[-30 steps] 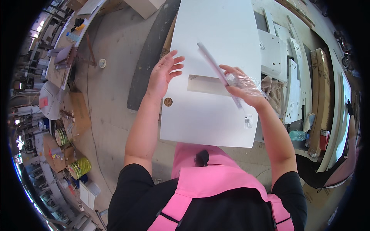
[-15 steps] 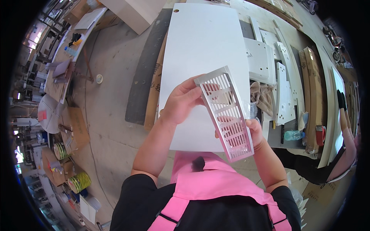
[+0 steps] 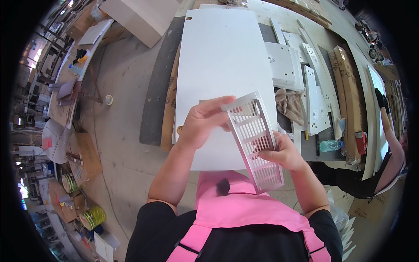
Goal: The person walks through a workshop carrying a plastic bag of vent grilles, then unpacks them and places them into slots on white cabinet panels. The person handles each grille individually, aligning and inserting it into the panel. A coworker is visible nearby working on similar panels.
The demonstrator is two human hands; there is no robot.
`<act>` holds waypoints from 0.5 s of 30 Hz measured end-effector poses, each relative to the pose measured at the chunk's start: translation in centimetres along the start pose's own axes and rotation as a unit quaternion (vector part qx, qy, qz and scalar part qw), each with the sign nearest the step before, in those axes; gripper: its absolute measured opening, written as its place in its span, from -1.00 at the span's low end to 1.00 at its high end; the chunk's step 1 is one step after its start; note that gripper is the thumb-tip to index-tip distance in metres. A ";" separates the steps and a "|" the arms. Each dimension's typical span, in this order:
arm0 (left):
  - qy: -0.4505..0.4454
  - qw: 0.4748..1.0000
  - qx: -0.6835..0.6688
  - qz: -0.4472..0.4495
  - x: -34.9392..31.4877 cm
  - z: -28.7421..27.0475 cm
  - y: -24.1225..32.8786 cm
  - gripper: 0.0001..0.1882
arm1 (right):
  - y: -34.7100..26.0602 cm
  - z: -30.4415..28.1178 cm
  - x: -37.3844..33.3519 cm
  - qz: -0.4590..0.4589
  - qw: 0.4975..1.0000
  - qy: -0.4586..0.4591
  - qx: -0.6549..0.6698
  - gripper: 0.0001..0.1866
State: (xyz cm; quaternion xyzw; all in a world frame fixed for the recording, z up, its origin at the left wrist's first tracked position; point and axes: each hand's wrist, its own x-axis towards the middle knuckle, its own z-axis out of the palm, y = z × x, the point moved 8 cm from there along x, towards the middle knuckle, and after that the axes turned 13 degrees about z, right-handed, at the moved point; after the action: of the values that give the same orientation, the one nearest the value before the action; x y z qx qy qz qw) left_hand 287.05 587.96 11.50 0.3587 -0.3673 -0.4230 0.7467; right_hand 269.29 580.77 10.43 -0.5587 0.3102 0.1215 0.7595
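Tilted above the near end of a white panel (image 3: 222, 56) is a silver metal vent grille (image 3: 249, 139) with rows of slots. My left hand (image 3: 204, 121) grips its upper left edge, some fingers showing through the slots from behind. On the opposite long side, my right hand (image 3: 283, 151) holds the grille with the thumb laid across the slotted face and the other fingers mostly hidden behind it. The grille's lower end hangs in front of my pink apron (image 3: 244, 205). A round hole with a brass-coloured rim (image 3: 179, 129) shows at the panel's left edge.
Right of the panel lie white drilled boards (image 3: 310, 96), a brown cloth (image 3: 290, 106), a plastic bottle (image 3: 331, 145), a red tool-like item (image 3: 361, 143) and a long cardboard box (image 3: 348, 87). Another person's arm (image 3: 393, 148) is at far right. A large carton (image 3: 135, 19) stands at upper left.
The grille has moved slightly lower, toward my body. My right thumb has come from the grille's edge onto its slotted face. The whole view has shifted a little.
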 end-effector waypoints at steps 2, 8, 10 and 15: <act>-0.031 0.999 -0.030 0.009 -0.1 0.6 0.5 -0.49 | -0.4 0.2 -0.1 0.001 0.999 -0.036 0.003 -0.65; -0.061 0.993 -0.079 -0.063 -3.1 2.5 -0.3 -0.52 | -0.2 0.9 -0.9 -0.008 0.997 -0.066 -0.030 -0.63; -0.067 0.995 -0.057 -0.045 -3.9 2.4 -0.1 -0.51 | -0.5 1.6 -1.6 -0.025 0.995 -0.064 -0.070 -0.65; -0.036 0.999 0.004 -0.018 -5.6 2.3 0.8 -0.59 | -1.7 3.5 -3.3 -0.067 0.979 -0.042 -0.188 -0.66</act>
State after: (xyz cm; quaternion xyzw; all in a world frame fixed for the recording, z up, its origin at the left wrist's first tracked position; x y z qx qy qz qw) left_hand 283.31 592.73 11.86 0.3529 -0.3891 -0.4474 0.7238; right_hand 268.78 583.96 14.38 -0.7053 0.2111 0.1496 0.6600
